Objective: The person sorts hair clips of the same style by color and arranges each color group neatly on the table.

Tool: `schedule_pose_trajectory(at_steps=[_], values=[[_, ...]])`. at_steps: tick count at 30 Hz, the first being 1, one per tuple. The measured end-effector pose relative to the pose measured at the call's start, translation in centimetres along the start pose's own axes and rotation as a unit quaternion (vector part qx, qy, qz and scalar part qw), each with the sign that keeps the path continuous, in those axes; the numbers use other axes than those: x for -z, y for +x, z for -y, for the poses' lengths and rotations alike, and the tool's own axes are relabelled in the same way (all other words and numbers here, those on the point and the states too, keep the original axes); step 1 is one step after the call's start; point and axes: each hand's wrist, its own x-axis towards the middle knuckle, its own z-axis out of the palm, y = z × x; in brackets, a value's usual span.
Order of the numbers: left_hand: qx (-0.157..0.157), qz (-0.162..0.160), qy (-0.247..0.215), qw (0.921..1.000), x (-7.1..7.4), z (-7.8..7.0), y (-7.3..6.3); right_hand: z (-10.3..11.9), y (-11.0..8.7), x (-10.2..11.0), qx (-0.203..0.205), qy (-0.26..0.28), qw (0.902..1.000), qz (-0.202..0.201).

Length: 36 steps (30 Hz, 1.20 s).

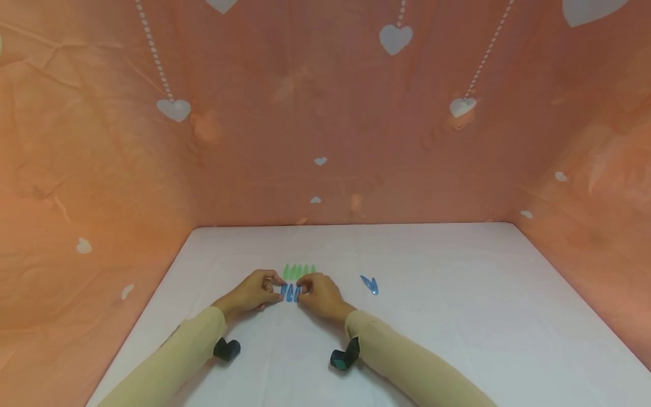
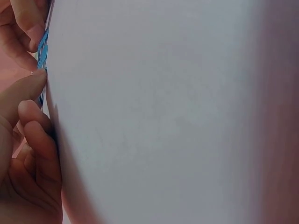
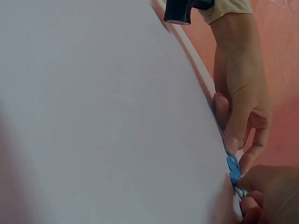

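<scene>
Several blue snap hair clips (image 1: 290, 293) stand side by side in a short row on the white table. My left hand (image 1: 254, 289) pinches the leftmost blue clip end to end between thumb and finger. At the row's right side, my right hand (image 1: 322, 295) holds another blue clip the same way, partly covering it. Just behind them lies a row of several green hair clips (image 1: 299, 272), its right end close to the right hand's fingers. In the right wrist view the blue clips (image 3: 233, 168) show edge-on between both hands.
Two more blue hair clips (image 1: 369, 285) lie in a V shape to the right of the right hand. The white table (image 1: 458, 328) meets an orange cloth (image 1: 356, 169) with hearts at the back and sides. Dark wrist cameras (image 1: 227, 350) sit on both sleeves.
</scene>
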Motion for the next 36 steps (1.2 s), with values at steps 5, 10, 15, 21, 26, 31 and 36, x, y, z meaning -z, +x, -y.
schedule_pose_trajectory(at_steps=[5, 10, 15, 21, 26, 31, 36], values=[[-0.003, 0.000, 0.002, 1.0000, 0.0, -0.1, 0.0, -0.4, -0.3, 0.3, 0.003, 0.057, 0.9984, 0.003], [0.002, 0.000, 0.007, 1.0000, -0.1, 0.0, -0.1, -1.2, -0.8, 1.1, -0.006, 0.126, 0.9919, 0.014], [0.010, -0.008, 0.011, 0.9999, -0.3, -0.1, 0.1, -1.6, -1.2, 2.4, -0.011, 0.152, 0.9881, 0.024], [0.010, -0.014, 0.009, 0.9998, -0.4, -0.1, 0.1, -1.8, -1.3, 4.5, 0.018, 0.140, 0.9900, -0.002], [0.012, -0.013, 0.010, 0.9998, -0.2, 0.1, 0.3, -2.3, -1.4, 6.5, 0.054, 0.106, 0.9920, -0.042], [0.006, -0.011, 0.014, 0.9998, 0.0, 0.3, 0.7, -3.5, -1.5, 8.5, 0.066, 0.088, 0.9924, -0.057], [0.002, -0.010, 0.018, 0.9998, 0.1, 0.6, 0.8, -5.0, -1.6, 10.4, 0.067, 0.075, 0.9933, -0.057]])
